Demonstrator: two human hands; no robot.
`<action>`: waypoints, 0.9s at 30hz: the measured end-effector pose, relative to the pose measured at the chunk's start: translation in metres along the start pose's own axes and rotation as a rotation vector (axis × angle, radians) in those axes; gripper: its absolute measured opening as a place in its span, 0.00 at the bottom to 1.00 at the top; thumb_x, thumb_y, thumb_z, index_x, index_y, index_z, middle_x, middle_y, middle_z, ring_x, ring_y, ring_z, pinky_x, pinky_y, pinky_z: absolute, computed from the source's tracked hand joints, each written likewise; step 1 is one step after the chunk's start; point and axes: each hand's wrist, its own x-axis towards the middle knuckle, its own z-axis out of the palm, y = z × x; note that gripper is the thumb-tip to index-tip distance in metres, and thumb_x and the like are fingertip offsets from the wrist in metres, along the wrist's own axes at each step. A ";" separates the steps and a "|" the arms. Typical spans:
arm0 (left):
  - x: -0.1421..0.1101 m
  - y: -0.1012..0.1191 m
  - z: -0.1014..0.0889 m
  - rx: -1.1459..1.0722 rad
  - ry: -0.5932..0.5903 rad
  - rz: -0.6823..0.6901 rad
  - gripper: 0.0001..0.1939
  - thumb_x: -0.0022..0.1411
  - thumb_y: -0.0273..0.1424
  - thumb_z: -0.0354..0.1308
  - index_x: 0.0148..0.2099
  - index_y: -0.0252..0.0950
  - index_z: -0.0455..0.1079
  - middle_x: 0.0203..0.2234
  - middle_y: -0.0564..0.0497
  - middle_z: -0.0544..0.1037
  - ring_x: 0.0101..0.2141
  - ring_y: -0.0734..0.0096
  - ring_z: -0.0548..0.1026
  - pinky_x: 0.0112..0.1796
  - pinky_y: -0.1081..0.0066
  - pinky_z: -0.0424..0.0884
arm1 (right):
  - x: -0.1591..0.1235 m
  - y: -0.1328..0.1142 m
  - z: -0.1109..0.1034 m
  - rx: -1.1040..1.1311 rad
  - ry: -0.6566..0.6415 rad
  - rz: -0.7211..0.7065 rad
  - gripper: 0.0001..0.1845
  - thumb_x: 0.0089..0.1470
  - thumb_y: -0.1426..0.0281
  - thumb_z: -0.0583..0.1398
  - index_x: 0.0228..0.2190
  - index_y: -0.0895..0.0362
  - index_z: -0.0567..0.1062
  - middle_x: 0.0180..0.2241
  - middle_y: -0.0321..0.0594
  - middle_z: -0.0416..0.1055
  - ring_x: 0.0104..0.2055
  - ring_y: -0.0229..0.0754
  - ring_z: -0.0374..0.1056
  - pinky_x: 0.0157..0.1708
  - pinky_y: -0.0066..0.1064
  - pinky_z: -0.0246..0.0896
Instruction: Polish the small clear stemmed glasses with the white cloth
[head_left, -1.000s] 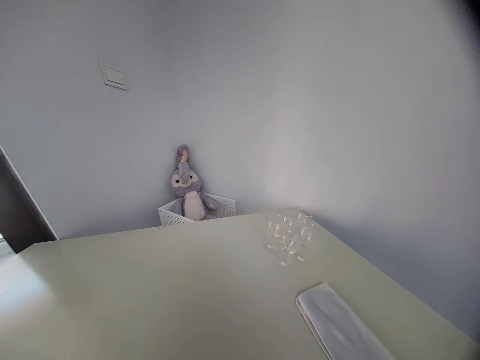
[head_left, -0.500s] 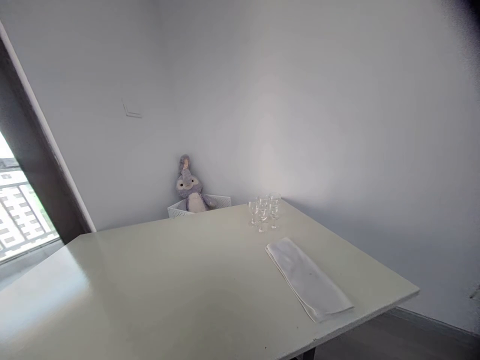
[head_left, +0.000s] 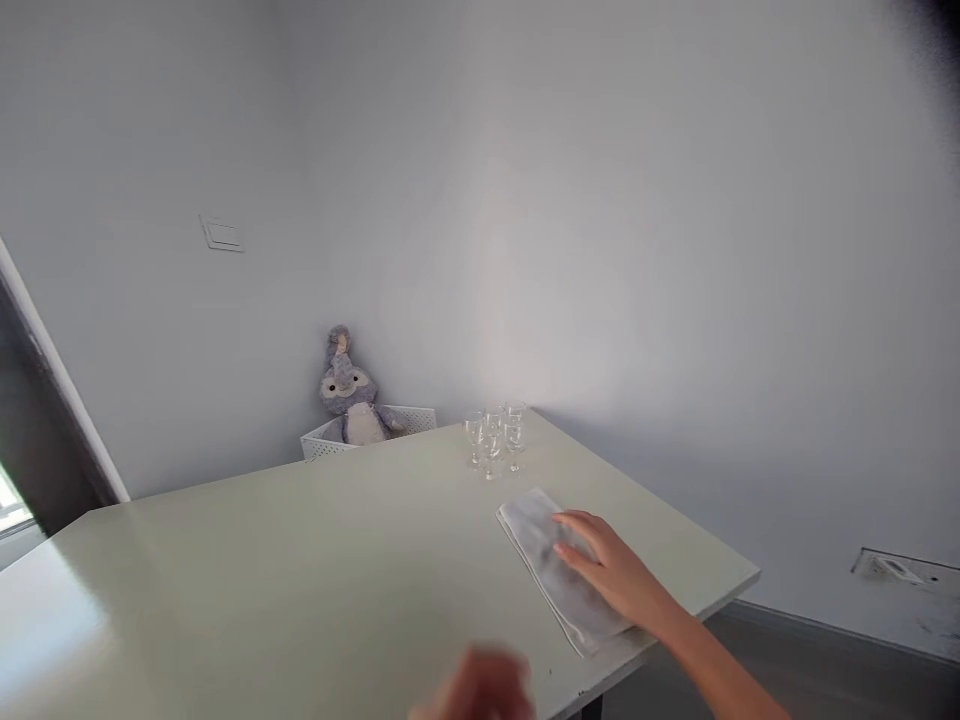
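Observation:
A folded white cloth [head_left: 541, 570] lies lengthwise on the right part of the pale table. Over its right side is my right hand [head_left: 611, 565], fingers stretched out and apart, holding nothing; whether the fingertips touch the cloth is hard to tell. My left hand [head_left: 487, 685] shows at the bottom edge of the view, smeared by motion, to the left of the cloth's near end. Its fingers cannot be made out. Several small clear stemmed glasses [head_left: 493, 440] stand upright in a cluster beyond the cloth's far end.
The pale table [head_left: 285, 570] has its right edge near the grey wall. Behind its far edge, a grey plush toy [head_left: 351, 390] sits in a white perforated basket [head_left: 416, 418]. A light switch [head_left: 223, 235] and a wall socket [head_left: 900, 572] are on the walls.
Both hands have come into view from below, the right one reaching over the cloth. The view has turned to the right, so the table, glasses and toy appear further left.

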 end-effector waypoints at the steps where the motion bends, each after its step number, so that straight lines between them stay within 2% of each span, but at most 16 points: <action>1: 0.020 0.011 0.002 -0.017 0.042 0.063 0.17 0.56 0.44 0.51 0.47 0.46 0.65 0.45 0.49 0.70 0.43 0.65 0.69 0.40 0.65 0.69 | 0.011 0.006 0.008 -0.119 0.033 0.013 0.26 0.52 0.54 0.49 0.49 0.51 0.65 0.52 0.42 0.60 0.55 0.48 0.53 0.51 0.37 0.52; 2: 0.043 0.020 0.004 -0.029 0.065 0.108 0.18 0.55 0.44 0.52 0.47 0.46 0.64 0.45 0.49 0.70 0.45 0.64 0.68 0.42 0.66 0.67 | 0.019 0.012 0.014 -0.223 0.060 0.030 0.26 0.53 0.55 0.48 0.49 0.54 0.66 0.51 0.44 0.61 0.54 0.49 0.54 0.51 0.38 0.52; 3: 0.067 0.028 0.006 -0.051 0.167 0.202 0.18 0.56 0.43 0.51 0.47 0.42 0.64 0.44 0.47 0.70 0.45 0.63 0.68 0.44 0.66 0.66 | 0.027 0.018 0.018 -0.305 0.081 0.052 0.26 0.53 0.56 0.47 0.48 0.56 0.67 0.49 0.46 0.63 0.53 0.50 0.55 0.50 0.38 0.52; 5: 0.120 0.034 0.010 -0.042 0.262 0.221 0.18 0.55 0.40 0.52 0.46 0.39 0.62 0.44 0.45 0.69 0.44 0.63 0.68 0.42 0.67 0.66 | 0.037 0.028 0.021 -0.400 0.103 0.105 0.26 0.54 0.57 0.45 0.46 0.58 0.69 0.46 0.48 0.65 0.51 0.51 0.57 0.47 0.39 0.53; 7: 0.169 0.027 0.014 0.065 0.286 0.146 0.22 0.51 0.36 0.54 0.49 0.38 0.59 0.46 0.43 0.67 0.46 0.62 0.67 0.42 0.66 0.65 | 0.042 0.036 0.021 -0.429 0.105 0.141 0.25 0.54 0.58 0.44 0.44 0.58 0.70 0.45 0.47 0.66 0.50 0.51 0.58 0.46 0.39 0.54; 9: 0.207 0.014 0.017 0.194 0.289 0.088 0.26 0.49 0.34 0.56 0.51 0.38 0.57 0.49 0.43 0.64 0.48 0.62 0.65 0.43 0.66 0.63 | 0.043 0.042 0.022 -0.438 0.111 0.151 0.25 0.54 0.58 0.45 0.43 0.57 0.71 0.46 0.46 0.65 0.50 0.51 0.58 0.46 0.39 0.54; 12: 0.243 -0.006 0.021 0.249 0.282 0.057 0.31 0.47 0.34 0.58 0.54 0.36 0.54 0.50 0.41 0.63 0.50 0.61 0.63 0.44 0.65 0.62 | 0.042 0.047 0.026 -0.449 0.153 0.141 0.24 0.53 0.58 0.46 0.44 0.56 0.71 0.48 0.45 0.64 0.51 0.50 0.56 0.47 0.38 0.53; 15: 0.260 -0.016 0.026 0.293 0.262 0.055 0.29 0.48 0.35 0.58 0.53 0.36 0.56 0.49 0.42 0.66 0.49 0.60 0.64 0.43 0.66 0.62 | 0.040 0.048 0.030 -0.437 0.191 0.142 0.24 0.53 0.59 0.46 0.45 0.55 0.70 0.49 0.43 0.64 0.52 0.49 0.56 0.48 0.38 0.52; 20: 0.270 -0.022 0.026 0.371 0.208 0.074 0.10 0.54 0.36 0.53 0.37 0.37 0.68 0.36 0.47 0.75 0.39 0.63 0.71 0.38 0.67 0.63 | 0.041 0.049 0.031 -0.415 0.212 0.147 0.23 0.54 0.58 0.46 0.44 0.54 0.71 0.48 0.42 0.64 0.51 0.49 0.57 0.47 0.39 0.52; 24: 0.265 -0.024 0.012 0.406 0.230 0.093 0.10 0.56 0.36 0.51 0.36 0.38 0.70 0.34 0.50 0.77 0.36 0.65 0.73 0.35 0.70 0.63 | 0.043 0.055 0.031 -0.418 0.225 0.114 0.22 0.54 0.58 0.45 0.41 0.53 0.72 0.46 0.42 0.66 0.49 0.50 0.58 0.46 0.39 0.53; 27: 0.251 -0.022 -0.009 0.424 0.256 0.117 0.10 0.56 0.37 0.51 0.37 0.40 0.71 0.34 0.52 0.77 0.36 0.68 0.73 0.36 0.72 0.64 | 0.043 0.060 0.032 -0.437 0.230 0.098 0.22 0.54 0.58 0.46 0.40 0.53 0.72 0.45 0.42 0.66 0.48 0.50 0.59 0.45 0.39 0.54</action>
